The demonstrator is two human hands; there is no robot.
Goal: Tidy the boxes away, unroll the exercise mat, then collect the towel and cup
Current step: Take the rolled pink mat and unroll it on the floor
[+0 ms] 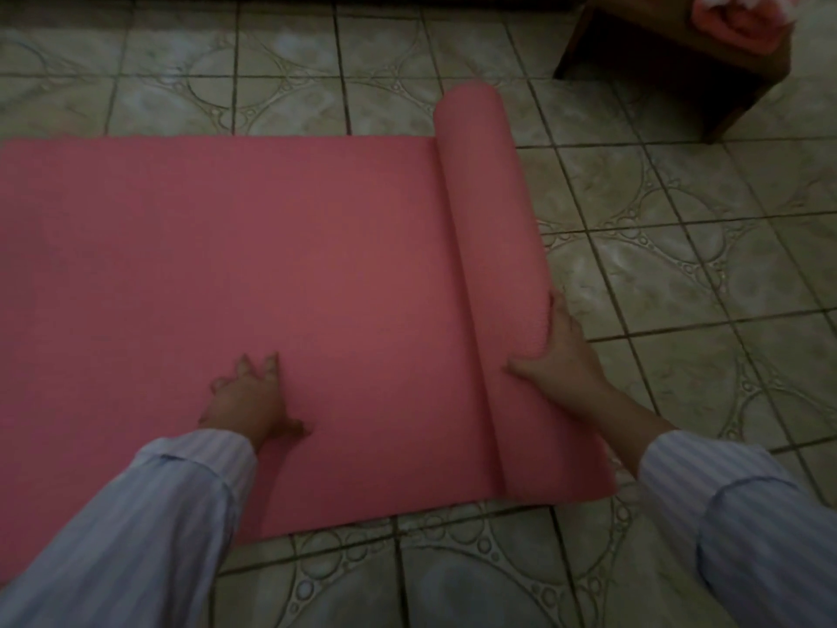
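A pink exercise mat (271, 265) lies partly unrolled across the tiled floor, its flat part reaching to the left edge of the view. The rolled part (489, 210) stands along the mat's right side. My left hand (249, 401) presses flat on the unrolled surface, fingers spread. My right hand (557, 355) cups the near end of the roll, palm against its right side and thumb on the left. A pink towel (743, 20) rests on a wooden stool at the top right. No cup or boxes are in view.
A dark wooden stool (670, 52) stands at the top right, just beyond the roll's far end. Patterned grey tiles (679, 247) stretch to the right of the roll and along the near edge. A dark piece of furniture runs along the top.
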